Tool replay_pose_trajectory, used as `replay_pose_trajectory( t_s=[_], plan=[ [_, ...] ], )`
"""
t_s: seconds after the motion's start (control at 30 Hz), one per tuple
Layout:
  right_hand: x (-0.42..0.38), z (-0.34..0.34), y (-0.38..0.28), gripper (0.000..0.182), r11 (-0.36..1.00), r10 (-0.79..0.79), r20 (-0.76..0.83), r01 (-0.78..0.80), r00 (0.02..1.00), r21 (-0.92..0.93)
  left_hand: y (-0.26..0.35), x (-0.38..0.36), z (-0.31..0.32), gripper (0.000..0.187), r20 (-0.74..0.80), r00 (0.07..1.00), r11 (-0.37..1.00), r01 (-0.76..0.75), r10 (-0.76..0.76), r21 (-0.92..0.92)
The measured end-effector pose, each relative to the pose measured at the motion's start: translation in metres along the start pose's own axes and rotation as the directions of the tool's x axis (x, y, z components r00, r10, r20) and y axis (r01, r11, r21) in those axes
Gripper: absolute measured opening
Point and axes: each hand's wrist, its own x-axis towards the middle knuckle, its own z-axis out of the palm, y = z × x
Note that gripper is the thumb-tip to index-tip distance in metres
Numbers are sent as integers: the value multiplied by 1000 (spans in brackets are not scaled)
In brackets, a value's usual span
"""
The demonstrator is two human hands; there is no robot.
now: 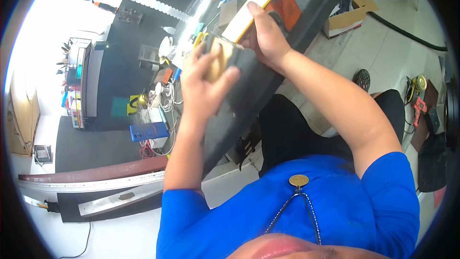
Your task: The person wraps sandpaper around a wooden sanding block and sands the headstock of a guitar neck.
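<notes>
My left hand (203, 74) is curled around a pale yellow block (219, 62) with a dark grey side, blurred by motion. Its thumb points to the right. A long white bar with a yellow edge (261, 7) slants up across the black workbench. My right hand (268, 38) grips this bar near its lower end, thumb along the top face and the other fingers hidden beneath. The block is close to that lower end of the bar. An orange sheet (285, 9) lies behind my right hand on the bench.
Tangled white cables (167, 96) and a blue phone (149, 132) lie left of my arm. Hand tools (108, 7) are spread at the far side. An open cardboard box (347, 19) stands on the floor at right. A red tool (419, 109) is by my leg.
</notes>
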Motion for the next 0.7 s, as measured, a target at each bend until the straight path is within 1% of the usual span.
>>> replay_pose_trajectory(
  t_s=[0.03,0.07,0.13,0.17,0.23,0.27,0.3,0.33,0.4,0.47,0.5,0.53,0.57,0.6,0.63,0.7],
  plan=[
    [-3,1,-6,59,999,22,31,-21,999,-30,3,7,0,67,1,998,988,65,-65,-142],
    [-2,2,-4,59,1000,7,-5,-7,1000,-16,7,1,1,67,-1,1000,1000,-13,13,-23],
    [0,2,-1,58,999,-32,-81,32,996,5,16,-12,4,65,24,984,962,-177,176,208],
    [-1,1,-3,61,999,-8,-52,7,999,-33,16,-12,3,65,28,984,968,-178,176,177],
    [-5,2,-8,60,999,22,1,-22,1000,-39,5,1,2,65,-5,1000,1000,-2,2,-10],
    [-4,3,-9,59,999,30,30,-29,999,-43,0,6,0,66,-12,997,991,78,-80,-106],
    [1,0,1,54,999,-3,-12,3,1000,41,-6,3,-2,67,-16,1000,995,-10,12,99],
    [5,0,-2,54,999,-27,-26,28,999,30,5,-3,-3,63,44,995,969,-96,88,227],
    [-1,1,0,55,999,-45,-63,46,997,18,22,-12,2,62,48,983,962,-185,179,200],
    [-4,4,0,54,999,-2,-46,4,999,40,1,0,-3,65,43,997,996,-73,71,57],
    [-5,5,-1,54,999,7,-41,-5,999,42,-3,8,-5,65,11,1000,1000,18,-18,6],
    [-2,5,-4,54,999,6,-33,-5,999,40,1,3,-5,64,16,999,997,-32,31,72],
    [-1,4,1,55,999,-10,-71,14,997,53,10,-3,-2,62,24,996,987,-93,90,133],
    [1,2,-1,55,999,-16,-66,19,998,44,17,-8,0,61,36,989,970,-148,144,193],
    [1,0,-1,55,999,-12,-63,14,998,39,19,-12,1,61,40,985,970,-172,168,171],
    [-2,1,1,56,999,-22,-39,23,999,26,6,3,-2,63,9,1000,999,-20,20,34]
  ],
)
